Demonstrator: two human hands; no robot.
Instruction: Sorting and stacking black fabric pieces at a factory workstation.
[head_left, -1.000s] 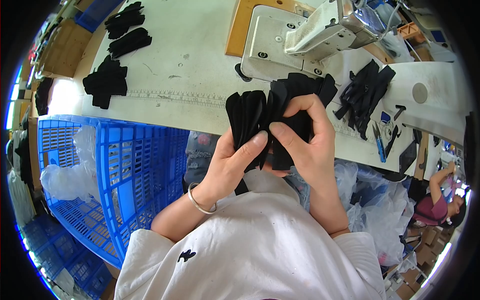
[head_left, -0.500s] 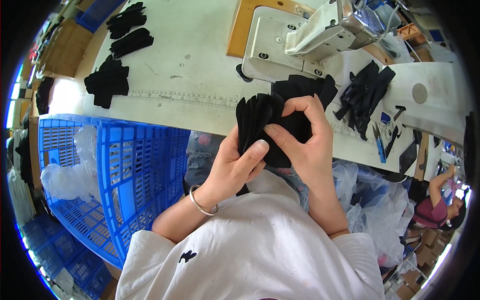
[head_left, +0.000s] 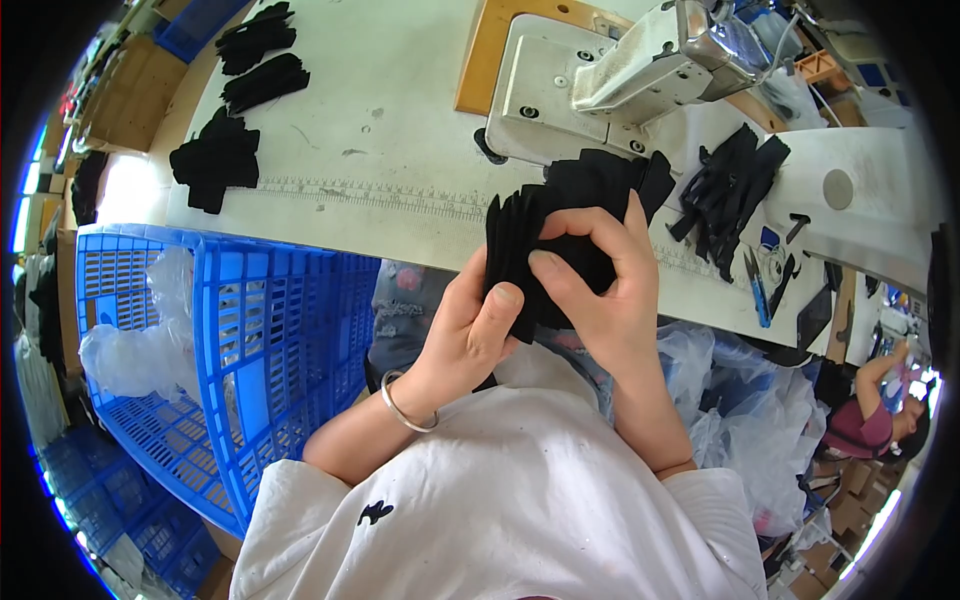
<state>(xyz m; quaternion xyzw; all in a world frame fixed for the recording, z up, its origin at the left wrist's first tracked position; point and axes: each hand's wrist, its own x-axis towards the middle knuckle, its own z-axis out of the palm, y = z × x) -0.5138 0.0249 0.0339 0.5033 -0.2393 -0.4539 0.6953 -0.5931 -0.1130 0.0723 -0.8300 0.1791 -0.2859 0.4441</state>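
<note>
A bundle of black fabric pieces is held upright between my two hands, at the table's front edge. My left hand grips its left side, the thumb laid across the front and the other fingers behind. With thumb and bent forefinger, my right hand pinches the bundle's right side; the fingertips' exact hold is partly hidden. Just beyond the hands, more black fabric pieces lie fanned out on the table, partly covered by my right hand.
The white sewing machine stands beyond my hands. Black strips and blue-handled snips lie to the right. Black stacks lie at the left on the ruler-marked table. A blue crate stands left, plastic bags right. Another person sits far right.
The bundle has shifted slightly right and its layers now stand closer together. My right thumb and forefinger have moved a little left, closer to each other. My left hand keeps its grip.
</note>
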